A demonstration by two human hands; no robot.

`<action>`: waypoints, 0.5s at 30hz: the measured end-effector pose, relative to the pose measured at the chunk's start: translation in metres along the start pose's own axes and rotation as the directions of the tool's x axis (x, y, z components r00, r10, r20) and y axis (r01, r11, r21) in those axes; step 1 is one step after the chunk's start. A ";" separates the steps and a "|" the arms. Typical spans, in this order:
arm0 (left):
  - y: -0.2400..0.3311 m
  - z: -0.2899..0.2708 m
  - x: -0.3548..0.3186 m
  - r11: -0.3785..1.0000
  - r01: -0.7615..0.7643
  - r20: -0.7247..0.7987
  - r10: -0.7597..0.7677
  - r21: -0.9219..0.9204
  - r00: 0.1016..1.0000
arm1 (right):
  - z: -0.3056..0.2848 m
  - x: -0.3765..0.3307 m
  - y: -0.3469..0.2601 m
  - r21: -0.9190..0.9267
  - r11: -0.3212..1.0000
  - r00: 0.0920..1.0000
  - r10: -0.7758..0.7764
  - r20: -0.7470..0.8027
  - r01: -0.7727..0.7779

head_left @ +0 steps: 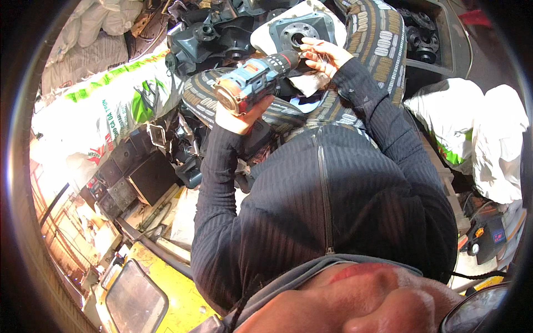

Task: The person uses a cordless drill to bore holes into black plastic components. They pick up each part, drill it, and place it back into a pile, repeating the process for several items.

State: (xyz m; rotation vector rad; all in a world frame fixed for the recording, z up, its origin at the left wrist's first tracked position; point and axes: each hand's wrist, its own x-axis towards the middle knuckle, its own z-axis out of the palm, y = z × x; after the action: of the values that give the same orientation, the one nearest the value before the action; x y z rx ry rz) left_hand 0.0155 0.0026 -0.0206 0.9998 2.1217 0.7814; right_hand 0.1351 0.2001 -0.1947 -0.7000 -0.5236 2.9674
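Note:
My left hand [242,117] is wrapped round the grip of a blue cordless drill [256,81], its chuck pointing up and to the right. Just past the chuck, my right hand [326,57] has its fingers bent together at the hub of a grey plastic part [312,31] with a round flange. Whatever those fingers pinch is too small to make out. The grey part rests on a white piece [267,41] beyond my patterned trousers [383,39]. Below my right hand, a crumpled white piece [308,83] lies over my lap.
Several dark fan-shaped plastic parts [214,39] are heaped at the far left. A grey bin [448,55] of round dark parts stands far right. White sacks [472,130] sit to my right, a large printed sack [116,108] to my left. Yellow machinery [180,299] is at the near left.

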 end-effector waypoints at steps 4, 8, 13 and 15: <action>-0.001 -0.001 -0.003 0.971 0.211 0.027 -0.209 -0.111 0.978 | 0.003 0.001 -0.001 -0.085 0.996 1.000 0.012 -0.007 -0.013; 0.001 0.001 -0.002 0.973 0.167 0.009 -0.168 -0.159 0.986 | 0.003 0.002 -0.001 -0.146 0.989 1.000 -0.012 0.012 0.014; 0.003 0.003 0.000 0.952 0.187 0.003 -0.192 -0.242 0.981 | -0.001 0.004 0.003 -0.203 0.979 1.000 -0.009 -0.007 0.008; 0.003 0.002 -0.002 0.953 0.151 -0.010 -0.159 -0.262 0.987 | -0.001 0.004 0.003 -0.192 0.981 0.999 -0.003 -0.037 -0.004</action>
State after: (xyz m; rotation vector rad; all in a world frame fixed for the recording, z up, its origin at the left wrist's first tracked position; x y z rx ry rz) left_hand 0.0193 0.0033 -0.0192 0.6783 2.0291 0.9719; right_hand 0.1315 0.1981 -0.1980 -0.7676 -0.8157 2.9245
